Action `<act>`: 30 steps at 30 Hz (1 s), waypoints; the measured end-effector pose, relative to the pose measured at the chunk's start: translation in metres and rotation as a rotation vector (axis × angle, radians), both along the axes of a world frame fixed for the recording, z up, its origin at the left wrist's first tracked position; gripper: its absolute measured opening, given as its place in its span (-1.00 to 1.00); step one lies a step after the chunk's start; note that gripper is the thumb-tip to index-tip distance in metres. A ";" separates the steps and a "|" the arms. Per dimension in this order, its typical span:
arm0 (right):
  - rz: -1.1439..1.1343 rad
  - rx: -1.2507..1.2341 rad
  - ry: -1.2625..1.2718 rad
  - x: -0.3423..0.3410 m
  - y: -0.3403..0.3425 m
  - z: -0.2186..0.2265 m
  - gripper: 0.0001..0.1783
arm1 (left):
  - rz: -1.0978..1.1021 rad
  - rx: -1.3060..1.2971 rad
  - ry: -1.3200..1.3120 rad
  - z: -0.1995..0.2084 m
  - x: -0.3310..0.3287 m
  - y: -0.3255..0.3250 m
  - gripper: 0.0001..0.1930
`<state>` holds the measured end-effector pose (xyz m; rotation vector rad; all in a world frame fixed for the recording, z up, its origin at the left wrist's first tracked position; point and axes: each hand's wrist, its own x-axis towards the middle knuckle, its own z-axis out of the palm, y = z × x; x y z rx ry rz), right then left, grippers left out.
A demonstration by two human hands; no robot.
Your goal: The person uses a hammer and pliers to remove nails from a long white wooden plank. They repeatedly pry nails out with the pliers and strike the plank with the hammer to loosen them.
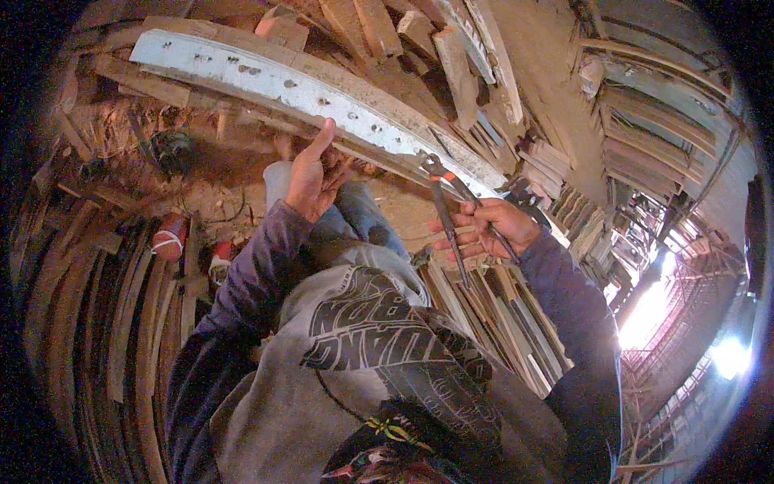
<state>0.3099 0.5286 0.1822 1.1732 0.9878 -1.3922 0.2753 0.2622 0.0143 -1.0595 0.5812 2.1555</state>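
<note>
A long board (pixel 266 79) with a whitish face and several dark nail marks slants across the upper view. My left hand (pixel 313 181) is at its near edge, thumb up against the side and the other fingers bent beneath, partly in shadow. In my right hand (pixel 498 227) is a pair of pincers (pixel 440 194) with dark handles and orange near the joint. The handles are spread apart, one by the thumb and the other across the fingers. Their jaws meet the board's whitish face toward its right end; whether they grip a nail is too small to tell.
Loose timber offcuts (pixel 455 77) are heaped beyond the board. Stacked planks lie at left (pixel 121 323) and beside my right forearm (pixel 504 323). A red container with a white band (pixel 169 236) stands at left. More stacked wood (pixel 657 121) lines the right side.
</note>
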 end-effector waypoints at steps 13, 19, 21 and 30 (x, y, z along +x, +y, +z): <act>-0.251 -0.114 -0.233 -0.038 -0.009 0.008 -0.83 | -0.270 -0.074 0.083 -0.004 -0.019 -0.022 -0.58; -0.354 -0.259 -0.214 -0.049 0.008 -0.006 -0.85 | -0.267 -0.056 0.067 -0.016 -0.017 -0.020 -0.61; -0.410 -0.295 -0.224 -0.048 0.018 -0.012 -0.85 | -0.268 -0.068 0.054 -0.019 -0.015 -0.021 -0.62; -0.650 -0.225 -0.254 -0.004 0.040 -0.042 -0.77 | -0.381 -0.180 0.065 -0.024 -0.007 -0.024 -0.80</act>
